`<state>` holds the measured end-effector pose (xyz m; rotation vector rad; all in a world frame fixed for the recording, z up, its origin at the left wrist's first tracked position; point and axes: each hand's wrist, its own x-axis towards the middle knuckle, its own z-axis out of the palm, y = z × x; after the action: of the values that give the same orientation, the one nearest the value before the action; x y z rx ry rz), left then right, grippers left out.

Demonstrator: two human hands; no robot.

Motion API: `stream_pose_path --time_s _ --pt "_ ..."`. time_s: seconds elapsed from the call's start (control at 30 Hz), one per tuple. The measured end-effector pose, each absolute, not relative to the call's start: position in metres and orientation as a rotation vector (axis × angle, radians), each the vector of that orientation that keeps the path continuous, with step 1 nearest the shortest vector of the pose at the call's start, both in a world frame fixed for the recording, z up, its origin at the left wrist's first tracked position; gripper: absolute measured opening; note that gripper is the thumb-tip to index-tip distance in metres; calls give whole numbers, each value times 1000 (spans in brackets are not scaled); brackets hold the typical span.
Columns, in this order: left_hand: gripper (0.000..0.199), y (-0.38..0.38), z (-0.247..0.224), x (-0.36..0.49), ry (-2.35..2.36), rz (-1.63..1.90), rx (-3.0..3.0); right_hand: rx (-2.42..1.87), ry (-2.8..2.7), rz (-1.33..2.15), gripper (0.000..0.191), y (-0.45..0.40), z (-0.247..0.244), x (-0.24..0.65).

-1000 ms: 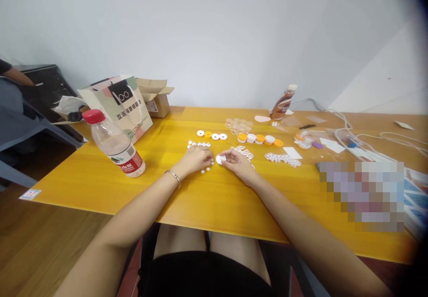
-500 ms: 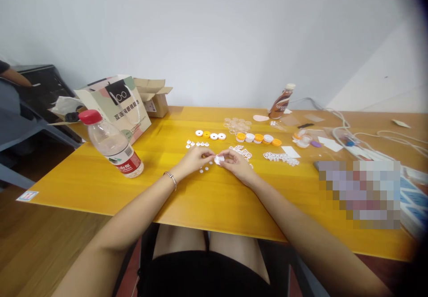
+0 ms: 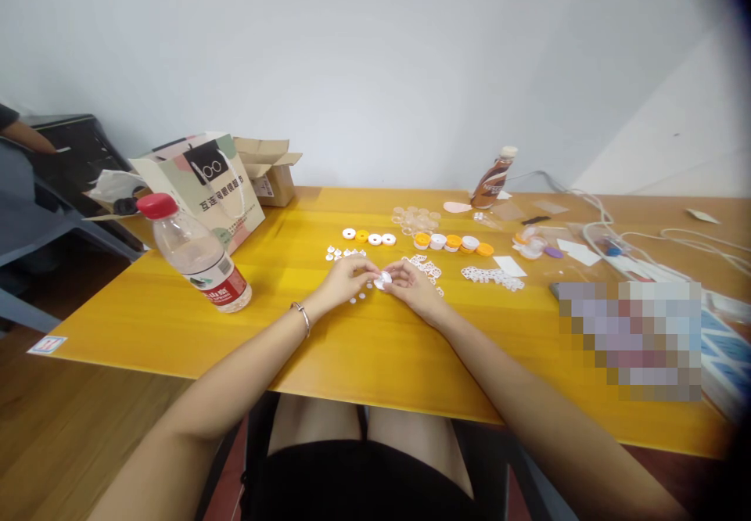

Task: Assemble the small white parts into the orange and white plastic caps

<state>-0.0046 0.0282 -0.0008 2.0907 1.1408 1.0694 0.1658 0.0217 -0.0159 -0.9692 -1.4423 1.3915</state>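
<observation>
Between my two hands, just above the wooden table (image 3: 364,357), is a small round white plastic piece (image 3: 383,280). My right hand (image 3: 412,288) pinches it from the right. My left hand (image 3: 347,280), with a bracelet at the wrist, has its fingertips closed at the piece's left edge. Small white discs (image 3: 362,296) lie below my left fingers. Behind that hand are several small white pegged parts (image 3: 337,253). Lacy white cut-out pieces (image 3: 431,268) lie just beyond my right hand.
White and orange rings (image 3: 374,239) and round caps (image 3: 453,242) stand in rows farther back, near clear discs (image 3: 416,218). A red-capped water bottle (image 3: 199,259), a paper bag (image 3: 205,185) and a cardboard box (image 3: 273,173) stand left. Right are a brown drink bottle (image 3: 494,179) and cables (image 3: 598,216).
The white piece has turned slightly between my fingers, and my left fingertips have come a little closer to it. The things on the table have stayed put.
</observation>
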Motion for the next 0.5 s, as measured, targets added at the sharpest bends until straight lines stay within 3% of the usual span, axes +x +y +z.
stream_pose_path --time_s 0.5 --pt "8 26 -3 2 1227 1120 2056 -946 -1446 1426 32 22 -20 164"
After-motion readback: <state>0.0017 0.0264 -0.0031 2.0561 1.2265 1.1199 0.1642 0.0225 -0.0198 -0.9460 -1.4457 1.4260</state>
